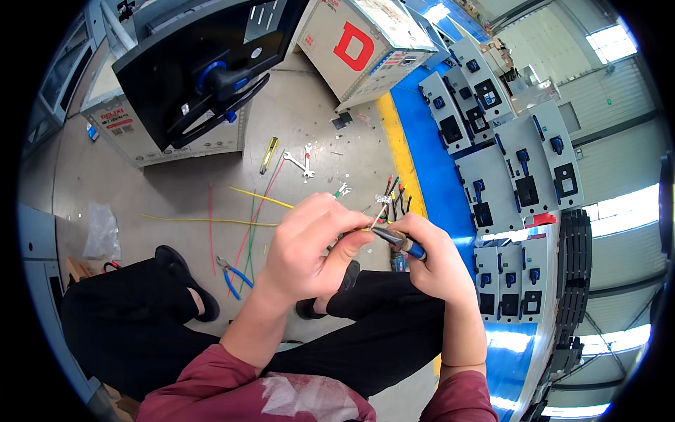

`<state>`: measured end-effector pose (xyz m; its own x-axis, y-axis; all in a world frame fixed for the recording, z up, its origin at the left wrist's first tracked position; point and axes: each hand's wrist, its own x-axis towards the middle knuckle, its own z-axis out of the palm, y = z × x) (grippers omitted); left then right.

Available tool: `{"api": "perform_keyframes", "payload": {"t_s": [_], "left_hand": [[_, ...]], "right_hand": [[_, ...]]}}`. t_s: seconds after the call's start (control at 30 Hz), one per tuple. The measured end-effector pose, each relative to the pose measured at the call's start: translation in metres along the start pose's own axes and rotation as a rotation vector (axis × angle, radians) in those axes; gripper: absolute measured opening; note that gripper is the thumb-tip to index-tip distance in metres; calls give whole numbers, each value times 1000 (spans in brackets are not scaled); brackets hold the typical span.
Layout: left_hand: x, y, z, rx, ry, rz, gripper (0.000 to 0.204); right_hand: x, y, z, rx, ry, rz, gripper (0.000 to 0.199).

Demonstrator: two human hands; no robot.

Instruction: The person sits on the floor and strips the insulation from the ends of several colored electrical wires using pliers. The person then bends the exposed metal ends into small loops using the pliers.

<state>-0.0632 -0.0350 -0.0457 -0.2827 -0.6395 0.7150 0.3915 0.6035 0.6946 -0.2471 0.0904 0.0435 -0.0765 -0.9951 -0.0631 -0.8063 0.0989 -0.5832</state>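
My left hand [309, 246] is raised in front of me, thumb and forefinger pinched on a thin yellow wire [260, 197]. Part of that wire runs out to the left behind the hand. In my right hand [439, 260] is a pair of pliers [394, 239] with dark jaws and blue on the handles. The jaw tips meet the left fingertips, where the short wire end is; whether they grip it I cannot tell. Below on the floor lie loose red, green and yellow wires, and blue-handled cutters [234, 278].
A yellow utility knife [268, 155] and wrenches [302, 162] lie on the floor ahead. Several tools with red and green handles [397, 193] lie beyond my hands. Crates stand ahead, one under a black panel [183, 77]. Grey cabinet doors [517, 176] rest on blue matting at right.
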Motion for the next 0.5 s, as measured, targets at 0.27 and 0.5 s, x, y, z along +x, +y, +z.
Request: {"api": "perform_keyframes", "payload": {"t_s": [0.27, 0.5], "left_hand": [[-1, -6, -1, 158, 115, 126, 22], [-6, 3, 9, 249, 186, 179, 19]], "right_hand": [[0, 0, 7, 48, 63, 48, 51], [1, -10, 11, 19, 51, -6, 50]]}}
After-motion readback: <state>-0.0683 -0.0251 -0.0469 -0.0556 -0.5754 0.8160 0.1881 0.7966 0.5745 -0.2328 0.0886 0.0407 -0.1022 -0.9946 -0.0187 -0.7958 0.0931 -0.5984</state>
